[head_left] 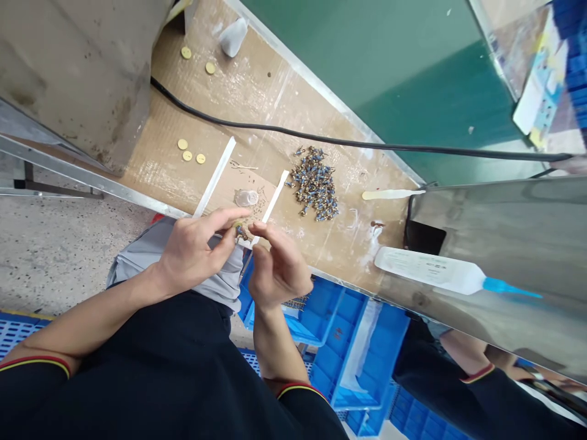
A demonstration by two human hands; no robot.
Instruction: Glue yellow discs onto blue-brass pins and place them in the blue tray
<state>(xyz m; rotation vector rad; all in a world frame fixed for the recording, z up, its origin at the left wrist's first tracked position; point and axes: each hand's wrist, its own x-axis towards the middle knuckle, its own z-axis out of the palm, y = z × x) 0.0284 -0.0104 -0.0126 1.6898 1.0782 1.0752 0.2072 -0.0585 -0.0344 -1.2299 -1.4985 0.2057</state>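
Observation:
My left hand (pixel 199 247) pinches a small yellow disc (pixel 237 225) between thumb and index finger. Against the disc sits a small blue and brass-coloured part (pixel 241 233), partly covered by the fingertips. My right hand (pixel 279 266) is close by on the right, its fingers bent and its thumb apart from the index finger. Its index fingertip is beside the blue and brass part; whether they touch I cannot tell. Just beyond the hands, a small clear round dish (pixel 246 198) lies on the cardboard-covered bench (pixel 293 244), among tiny dark scattered bits.
A heap of blue and brass-coloured parts (pixel 315 183) lies right of a white tape strip (pixel 277 198). Several yellow discs (pixel 187 156) lie left. A black cable (pixel 284 130) crosses the bench. A white bottle with blue nozzle (pixel 431 270) lies right; blue bins (pixel 367 354) stand below.

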